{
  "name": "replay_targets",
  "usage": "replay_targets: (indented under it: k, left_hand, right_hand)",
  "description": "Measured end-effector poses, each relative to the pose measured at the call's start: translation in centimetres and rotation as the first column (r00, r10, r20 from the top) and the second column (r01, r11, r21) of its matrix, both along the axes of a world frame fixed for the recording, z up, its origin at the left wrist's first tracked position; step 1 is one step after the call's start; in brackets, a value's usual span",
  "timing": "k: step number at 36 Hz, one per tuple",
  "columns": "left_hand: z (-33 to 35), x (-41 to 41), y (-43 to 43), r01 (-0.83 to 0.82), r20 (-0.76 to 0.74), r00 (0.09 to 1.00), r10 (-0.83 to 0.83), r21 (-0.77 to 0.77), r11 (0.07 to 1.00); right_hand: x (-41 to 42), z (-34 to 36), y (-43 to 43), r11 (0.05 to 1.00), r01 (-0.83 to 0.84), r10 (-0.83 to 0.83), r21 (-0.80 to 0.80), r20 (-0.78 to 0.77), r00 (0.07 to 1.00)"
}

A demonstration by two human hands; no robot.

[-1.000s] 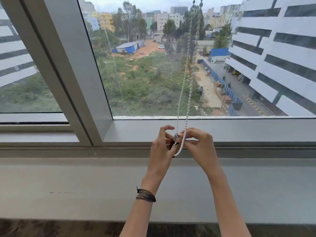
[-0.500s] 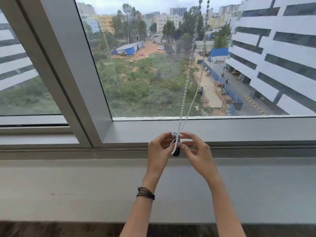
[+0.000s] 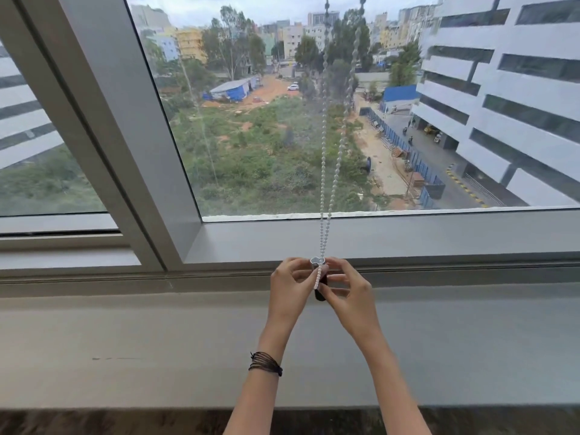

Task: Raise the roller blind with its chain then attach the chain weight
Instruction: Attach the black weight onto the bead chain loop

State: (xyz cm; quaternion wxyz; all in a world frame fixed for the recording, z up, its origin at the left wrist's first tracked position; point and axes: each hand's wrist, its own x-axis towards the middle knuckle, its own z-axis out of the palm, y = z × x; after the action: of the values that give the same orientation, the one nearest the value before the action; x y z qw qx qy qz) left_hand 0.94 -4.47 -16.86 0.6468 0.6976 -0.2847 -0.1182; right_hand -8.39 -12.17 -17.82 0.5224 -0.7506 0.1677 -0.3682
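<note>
A white beaded chain (image 3: 329, 189) hangs in two strands down the middle of the window pane from above the view. Its lower loop runs into a small chain weight (image 3: 319, 279) with a clear top and a dark lower end. My left hand (image 3: 290, 288) pinches the weight from the left, and my right hand (image 3: 348, 290) pinches it from the right, fingertips nearly meeting. The loop's end lies over the front of the weight. The blind itself is out of view above.
A grey window frame (image 3: 376, 237) runs behind my hands, with a slanted mullion (image 3: 103, 120) on the left. Below lies a broad grey sill (image 3: 141, 350). A dark bracelet (image 3: 265, 364) circles my left wrist. Outside are buildings and green ground.
The weight has come upright between both sets of fingertips, its dark end now showing below. The two chain strands have spread apart higher up, and the view has shifted a little.
</note>
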Motion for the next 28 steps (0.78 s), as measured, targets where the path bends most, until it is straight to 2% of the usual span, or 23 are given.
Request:
replay_targets:
  k: [6, 13, 28]
  left_hand:
    - [-0.2, -0.2, 0.5, 0.085, 0.033, 0.996, -0.087, 0.057, 0.995]
    - [-0.2, -0.6, 0.7, 0.063, 0.027, 0.998, -0.064, 0.012, 0.998]
    - [-0.8, -0.7, 0.4, -0.009, 0.041, 0.999, 0.007, 0.050, 0.999]
  right_hand:
    - [-0.4, -0.9, -0.3, 1.000, -0.023, 0.023, 0.009, -0.033, 0.999]
    - [-0.6, -1.4, -0.7, 0.999, -0.034, 0.035, 0.015, -0.028, 0.999]
    - [-0.3, -2.0, -1.9, 0.997, -0.079, 0.078, -0.002, -0.072, 0.994]
